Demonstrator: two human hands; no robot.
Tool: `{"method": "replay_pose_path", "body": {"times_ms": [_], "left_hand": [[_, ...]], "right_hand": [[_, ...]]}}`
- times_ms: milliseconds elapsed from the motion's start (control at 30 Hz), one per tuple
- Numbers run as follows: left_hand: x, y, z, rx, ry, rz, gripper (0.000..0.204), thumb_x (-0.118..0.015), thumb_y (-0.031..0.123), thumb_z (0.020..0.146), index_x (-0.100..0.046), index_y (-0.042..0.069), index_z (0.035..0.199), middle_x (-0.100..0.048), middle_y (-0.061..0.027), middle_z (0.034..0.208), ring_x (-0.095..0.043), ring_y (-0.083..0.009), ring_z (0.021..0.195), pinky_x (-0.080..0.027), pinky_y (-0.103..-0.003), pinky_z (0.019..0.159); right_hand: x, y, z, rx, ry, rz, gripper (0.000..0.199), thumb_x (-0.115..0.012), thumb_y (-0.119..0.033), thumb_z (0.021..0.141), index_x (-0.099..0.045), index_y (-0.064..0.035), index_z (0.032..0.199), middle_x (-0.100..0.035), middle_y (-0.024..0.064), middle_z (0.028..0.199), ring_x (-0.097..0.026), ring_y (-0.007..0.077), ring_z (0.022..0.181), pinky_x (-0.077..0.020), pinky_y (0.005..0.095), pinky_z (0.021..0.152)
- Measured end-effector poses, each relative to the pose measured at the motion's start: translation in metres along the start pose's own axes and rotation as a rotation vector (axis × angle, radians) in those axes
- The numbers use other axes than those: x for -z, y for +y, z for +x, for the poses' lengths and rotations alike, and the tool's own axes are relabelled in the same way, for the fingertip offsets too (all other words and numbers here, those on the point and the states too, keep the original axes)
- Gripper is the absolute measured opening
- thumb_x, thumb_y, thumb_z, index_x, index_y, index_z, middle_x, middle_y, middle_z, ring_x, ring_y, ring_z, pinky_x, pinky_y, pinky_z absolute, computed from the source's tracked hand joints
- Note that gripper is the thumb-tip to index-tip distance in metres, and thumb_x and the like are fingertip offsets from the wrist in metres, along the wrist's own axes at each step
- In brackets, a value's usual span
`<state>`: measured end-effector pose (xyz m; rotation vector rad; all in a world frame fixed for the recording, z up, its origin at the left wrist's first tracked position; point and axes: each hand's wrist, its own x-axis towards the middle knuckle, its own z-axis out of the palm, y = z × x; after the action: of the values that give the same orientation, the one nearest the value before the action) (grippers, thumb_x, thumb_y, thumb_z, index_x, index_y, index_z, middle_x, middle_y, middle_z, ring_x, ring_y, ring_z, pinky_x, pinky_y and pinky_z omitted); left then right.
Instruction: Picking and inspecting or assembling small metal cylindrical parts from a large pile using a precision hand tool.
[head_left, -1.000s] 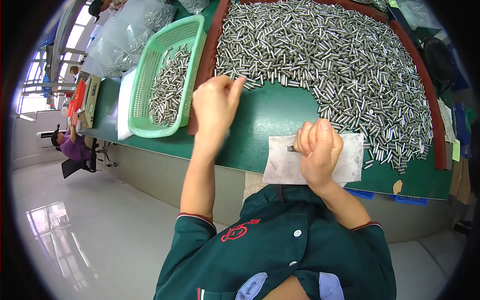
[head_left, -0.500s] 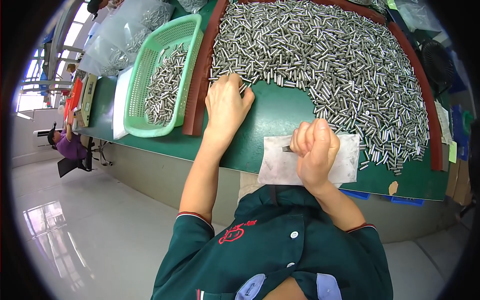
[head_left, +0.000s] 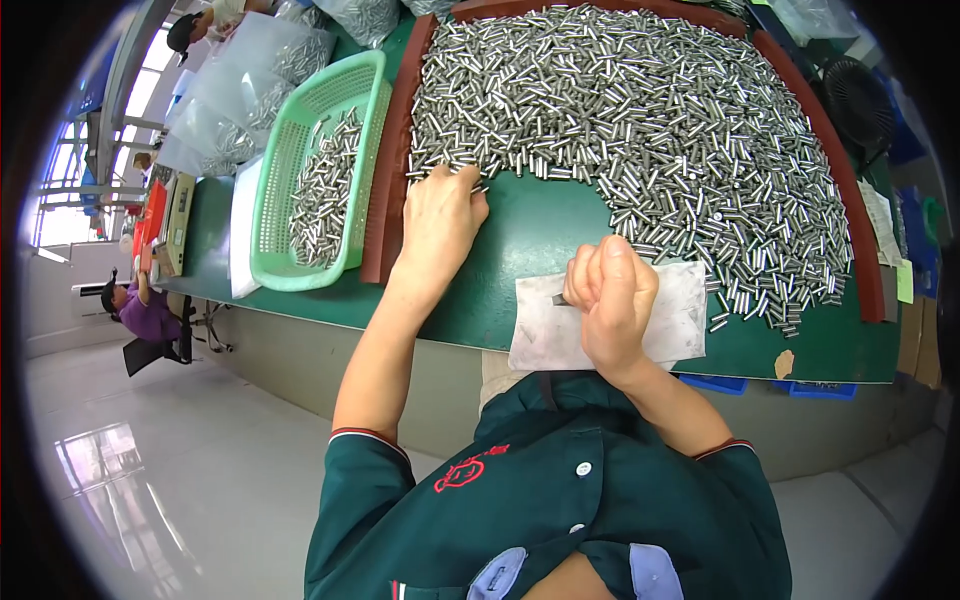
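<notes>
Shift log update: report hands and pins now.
Left hand on metal pins. Right hand fisted over white cloth, gripping small dark piece. Nothing blocking.

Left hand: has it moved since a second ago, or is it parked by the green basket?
Yes. The left hand has reached forward, away from the table's near edge, and its fingertips now touch the heap of metal pins beside the green basket.

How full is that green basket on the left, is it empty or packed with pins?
Partly filled. The green basket holds a loose strip of metal pins along its right half; bare mesh shows on its left side and near end.
</notes>
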<state>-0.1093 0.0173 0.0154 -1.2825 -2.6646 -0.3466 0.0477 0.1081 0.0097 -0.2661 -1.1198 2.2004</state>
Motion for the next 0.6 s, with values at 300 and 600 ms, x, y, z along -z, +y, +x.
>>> {"method": "replay_pose_path", "body": {"times_ms": [300, 600], "left_hand": [[-0.001, 0.005, 0.002, -0.136, -0.001, 0.056, 0.018, -0.059, 0.004, 0.065, -0.057, 0.001, 0.083, -0.052, -0.016, 0.069, -0.054, -0.0328, 0.06, -0.043, -0.039, 0.052], [0.0, 0.006, -0.001, -0.238, 0.046, -0.03, 0.02, -0.055, -0.002, 0.068, -0.056, 0.0, 0.088, -0.049, -0.0159, 0.077, -0.051, -0.0323, 0.068, -0.041, -0.04, 0.058]], "right_hand": [[0.004, -0.002, -0.004, 0.019, 0.031, -0.193, 0.033, -0.037, -0.018, 0.089, -0.036, -0.0058, 0.059, -0.031, -0.0037, 0.054, -0.028, 0.0041, 0.051, -0.0266, 0.0228, 0.044], [0.006, -0.012, -0.002, 0.002, -0.014, -0.159, 0.036, -0.036, -0.024, 0.09, -0.035, -0.0043, 0.06, -0.033, -0.0037, 0.053, -0.03, 0.0042, 0.051, -0.0277, 0.0231, 0.044]]}}
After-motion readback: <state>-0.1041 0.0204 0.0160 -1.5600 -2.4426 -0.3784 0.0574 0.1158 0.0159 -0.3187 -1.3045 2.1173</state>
